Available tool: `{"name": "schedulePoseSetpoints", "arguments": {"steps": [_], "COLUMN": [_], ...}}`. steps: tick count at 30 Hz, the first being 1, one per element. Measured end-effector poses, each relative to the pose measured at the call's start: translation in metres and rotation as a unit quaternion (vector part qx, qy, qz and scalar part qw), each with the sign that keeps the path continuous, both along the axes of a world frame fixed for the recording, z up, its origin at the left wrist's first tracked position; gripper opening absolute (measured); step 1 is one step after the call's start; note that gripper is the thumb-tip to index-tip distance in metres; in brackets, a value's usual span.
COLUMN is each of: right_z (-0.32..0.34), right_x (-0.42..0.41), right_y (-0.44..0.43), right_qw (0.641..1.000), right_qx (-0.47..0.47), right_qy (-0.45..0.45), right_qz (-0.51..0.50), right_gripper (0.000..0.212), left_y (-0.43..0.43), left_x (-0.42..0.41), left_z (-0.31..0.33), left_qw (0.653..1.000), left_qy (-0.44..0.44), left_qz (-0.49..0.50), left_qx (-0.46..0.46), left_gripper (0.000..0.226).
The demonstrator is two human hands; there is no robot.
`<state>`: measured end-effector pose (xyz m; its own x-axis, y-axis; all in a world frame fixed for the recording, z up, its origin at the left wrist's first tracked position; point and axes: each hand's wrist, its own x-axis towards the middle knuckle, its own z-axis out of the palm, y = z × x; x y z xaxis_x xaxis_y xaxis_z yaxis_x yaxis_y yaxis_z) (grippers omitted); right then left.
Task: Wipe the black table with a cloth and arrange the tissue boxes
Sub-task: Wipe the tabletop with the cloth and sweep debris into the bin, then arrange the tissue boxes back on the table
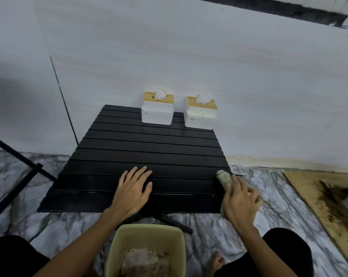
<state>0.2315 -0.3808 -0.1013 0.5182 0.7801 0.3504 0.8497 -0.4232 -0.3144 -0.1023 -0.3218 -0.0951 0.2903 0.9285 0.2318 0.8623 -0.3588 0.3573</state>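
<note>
A low black slatted table [113, 156] stands against a white wall. Two white tissue boxes with wooden lids sit side by side at its far edge, one on the left [157, 113] and one on the right [200, 117], each with tissue sticking out. My left hand [132, 191] lies flat on the near middle of the table, fingers spread, holding nothing. My right hand [240, 202] presses a pale fuzzy cloth [224, 177] against the table's near right corner; most of the cloth is hidden under the hand.
A yellowish bin [117, 248] with a crumpled rag inside stands on the marble floor between my knees. Black stand poles [19, 172] cross at the left. A stained wooden board [317, 194] lies on the floor at the right.
</note>
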Motion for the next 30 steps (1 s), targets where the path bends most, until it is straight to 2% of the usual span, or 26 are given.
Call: {"name": "schedulePoseSetpoints", "arguments": {"steps": [2, 6, 10, 18, 21, 23, 27, 30], "right_z": [0.002, 0.003, 0.008, 0.012, 0.02, 0.022, 0.033, 0.047], "right_x": [0.002, 0.0, -0.007, -0.009, -0.015, -0.023, -0.054, -0.077], "right_y": [0.001, 0.011, 0.021, 0.018, 0.03, 0.046, 0.086, 0.13], "right_qw": [0.997, 0.986, 0.983, 0.974, 0.983, 0.985, 0.97, 0.951], "right_qx": [-0.061, -0.115, -0.141, -0.192, -0.133, -0.066, -0.023, -0.043], "right_qy": [-0.027, -0.029, -0.007, -0.018, -0.06, -0.064, 0.022, 0.089], "right_qz": [0.032, 0.116, 0.114, 0.117, 0.108, 0.146, 0.242, 0.293], "right_gripper": [0.06, 0.063, 0.074, 0.086, 0.081, 0.074, 0.072, 0.09], "left_y": [0.002, 0.003, 0.006, 0.012, 0.021, 0.031, 0.059, 0.09], "left_x": [0.007, 0.013, 0.012, 0.007, 0.004, 0.002, -0.002, -0.005], "left_z": [0.0, 0.0, 0.0, 0.004, 0.012, 0.019, 0.034, 0.047], "left_qw": [1.0, 1.0, 1.0, 1.0, 0.999, 0.997, 0.991, 0.987], "left_qy": [-0.003, -0.002, -0.004, -0.027, -0.05, -0.076, -0.128, -0.157], "left_qz": [-0.006, -0.009, -0.007, -0.003, 0.002, 0.011, 0.024, 0.027], "left_qx": [0.001, 0.001, 0.005, 0.006, 0.01, 0.012, 0.011, 0.003], "left_gripper": [0.062, 0.065, 0.065, 0.064, 0.063, 0.062, 0.056, 0.062]}}
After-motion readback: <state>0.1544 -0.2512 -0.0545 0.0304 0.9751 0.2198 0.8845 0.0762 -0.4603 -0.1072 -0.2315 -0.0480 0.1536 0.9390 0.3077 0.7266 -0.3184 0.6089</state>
